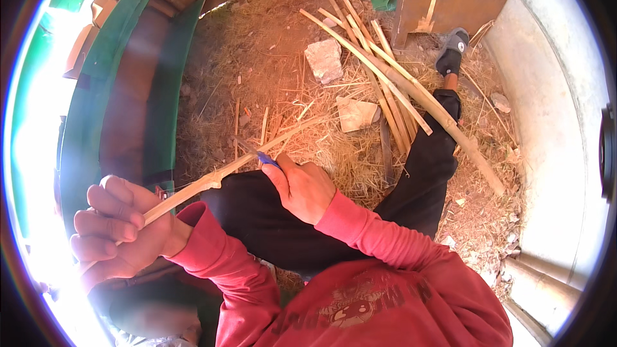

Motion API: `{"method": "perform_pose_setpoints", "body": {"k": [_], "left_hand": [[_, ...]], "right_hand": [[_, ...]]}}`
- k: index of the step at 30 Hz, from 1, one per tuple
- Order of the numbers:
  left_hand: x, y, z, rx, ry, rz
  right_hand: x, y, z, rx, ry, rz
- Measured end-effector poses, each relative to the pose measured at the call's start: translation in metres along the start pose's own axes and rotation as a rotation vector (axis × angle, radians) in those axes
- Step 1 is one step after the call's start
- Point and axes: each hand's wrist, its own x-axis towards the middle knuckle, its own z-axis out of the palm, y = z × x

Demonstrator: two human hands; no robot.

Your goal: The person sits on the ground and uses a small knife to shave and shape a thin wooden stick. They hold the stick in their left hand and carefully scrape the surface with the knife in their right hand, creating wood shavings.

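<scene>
My left hand is at the left, its fingers wrapped around one end of a long split bamboo strip. The strip slants up and away to the right across my lap, with a rough, raised node partway along it. My right hand is closed on a small knife with a blue handle, most of it hidden in the fist. The thin blade lies against the strip or just over it; contact is hard to tell.
Several bamboo strips and poles lie piled ahead, beside my outstretched leg. Two pale stone blocks rest on the straw-littered dirt floor. A curved pale wall stands right, green-edged boards left, and a wooden panel at the back.
</scene>
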Motion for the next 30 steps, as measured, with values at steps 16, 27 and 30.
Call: {"method": "perform_pose_setpoints", "body": {"k": [16,27,30], "left_hand": [[0.000,0.003,-0.017,0.093,0.162,-0.043],[0.008,0.000,-0.031,0.133,0.188,-0.048],[0.006,0.020,-0.061,0.156,0.250,-0.117]], "right_hand": [[0.037,0.141,0.031,-0.343,0.141,0.284],[0.072,0.242,0.059,-0.447,0.081,0.302],[0.073,0.230,0.060,-0.427,0.016,0.328]]}}
